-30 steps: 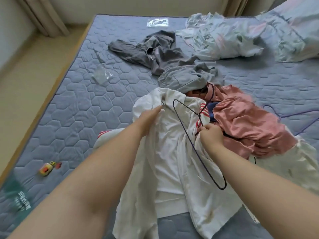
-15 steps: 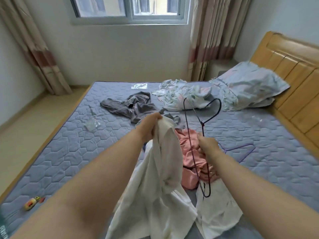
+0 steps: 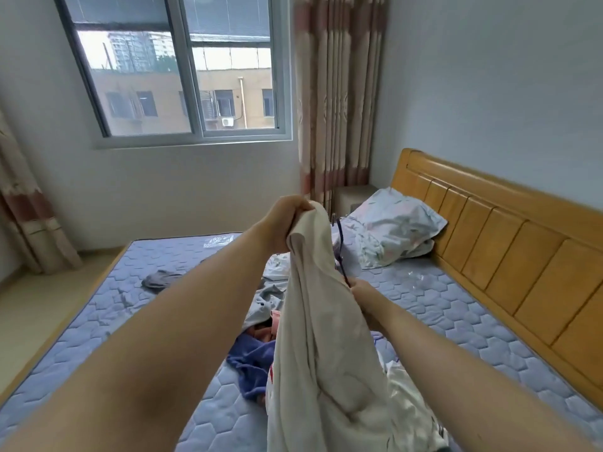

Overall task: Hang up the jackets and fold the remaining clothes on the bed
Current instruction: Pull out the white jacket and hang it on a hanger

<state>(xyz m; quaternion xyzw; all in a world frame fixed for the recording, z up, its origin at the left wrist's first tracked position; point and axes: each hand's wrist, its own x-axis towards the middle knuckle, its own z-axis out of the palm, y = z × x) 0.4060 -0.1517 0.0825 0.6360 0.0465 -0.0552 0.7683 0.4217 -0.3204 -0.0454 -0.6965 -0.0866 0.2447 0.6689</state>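
Observation:
My left hand (image 3: 287,220) grips the top of a white jacket (image 3: 313,337) and holds it high above the bed, so the cloth hangs down in front of me. To its right, my right hand (image 3: 365,298) grips a thin dark wire hanger (image 3: 339,246); most of the hanger is hidden behind the jacket. Below, on the blue quilted mattress (image 3: 137,308), lie a blue garment (image 3: 253,357), a pink garment (image 3: 266,332), a grey garment (image 3: 264,301) and a dark grey one (image 3: 161,278).
A pillow (image 3: 398,220) and crumpled light bedding (image 3: 368,249) lie at the head of the bed by the wooden headboard (image 3: 509,249). A window (image 3: 182,70) and curtains (image 3: 336,96) are on the far wall. The floor (image 3: 39,308) runs along the left of the bed.
Both hands have risen: the white jacket came up off the bed and hangs from my left hand, the hanger rose with my right hand behind it. My view tilted up toward the window.

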